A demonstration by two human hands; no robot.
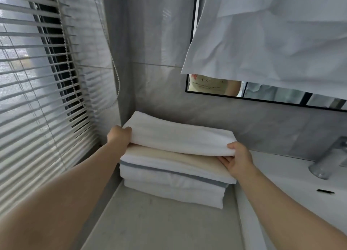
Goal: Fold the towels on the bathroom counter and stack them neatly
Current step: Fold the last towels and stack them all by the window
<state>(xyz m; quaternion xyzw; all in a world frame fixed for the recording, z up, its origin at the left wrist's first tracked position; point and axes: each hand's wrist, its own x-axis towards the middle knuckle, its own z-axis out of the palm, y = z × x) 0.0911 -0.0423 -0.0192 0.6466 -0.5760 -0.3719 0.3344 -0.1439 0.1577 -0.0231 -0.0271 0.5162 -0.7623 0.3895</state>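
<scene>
A folded white towel [178, 135] lies on top of a stack in the back left corner of the counter [150, 223]. My left hand [118, 135] grips its near left corner. My right hand [237, 158] pinches its near right edge, thumb on top and fingers underneath. Below it come a beige towel [169, 158], a white towel with a grey-blue stripe [169, 171] and more white towels [174, 193]. The near edge of the top towel is raised slightly off the beige one.
Window blinds [37, 91] with a bead cord [114, 71] run along the left. A mirror [272, 93], partly covered by a white cloth [272, 39], hangs on the back wall. A white sink basin [293, 189] with a chrome faucet [326, 161] is to the right.
</scene>
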